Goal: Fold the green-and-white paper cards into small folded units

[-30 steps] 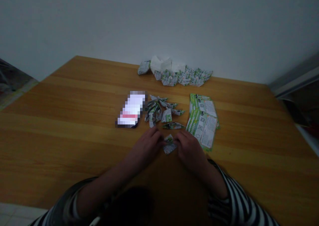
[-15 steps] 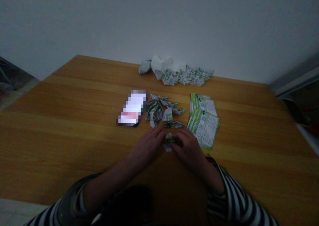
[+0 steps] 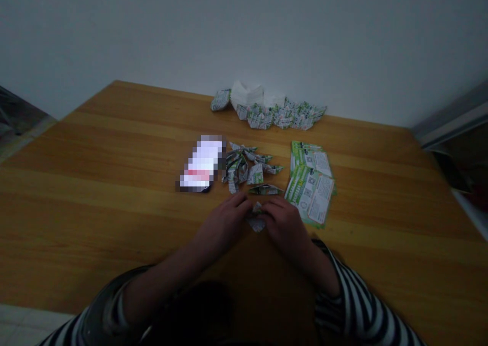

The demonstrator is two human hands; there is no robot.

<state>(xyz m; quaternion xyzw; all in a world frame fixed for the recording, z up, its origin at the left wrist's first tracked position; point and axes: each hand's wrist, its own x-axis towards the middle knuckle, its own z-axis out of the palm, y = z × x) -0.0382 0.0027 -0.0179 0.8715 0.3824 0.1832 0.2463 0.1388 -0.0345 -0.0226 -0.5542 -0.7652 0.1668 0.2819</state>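
My left hand [image 3: 223, 221] and my right hand [image 3: 284, 224] meet over a small folded piece of green-and-white printed paper [image 3: 257, 220] on the wooden table [image 3: 95, 183]. Both hands pinch it between closed fingers, the left from the left side, the right from the right. Most of the piece is covered by my fingers. Just beyond my hands lies a cluster of several small folded paper shapes [image 3: 247, 167], and one boat-like piece [image 3: 266, 189] sits closest to my fingertips.
A stack of flat green printed leaflets [image 3: 311, 183] lies to the right of the cluster. A phone with a lit screen [image 3: 202, 164] lies to its left. More folded pieces and white paper [image 3: 267, 111] line the far edge by the wall.
My hands have closed in on each other, covering more of the folded paper. The view has shifted slightly. Nothing else on the table has moved.
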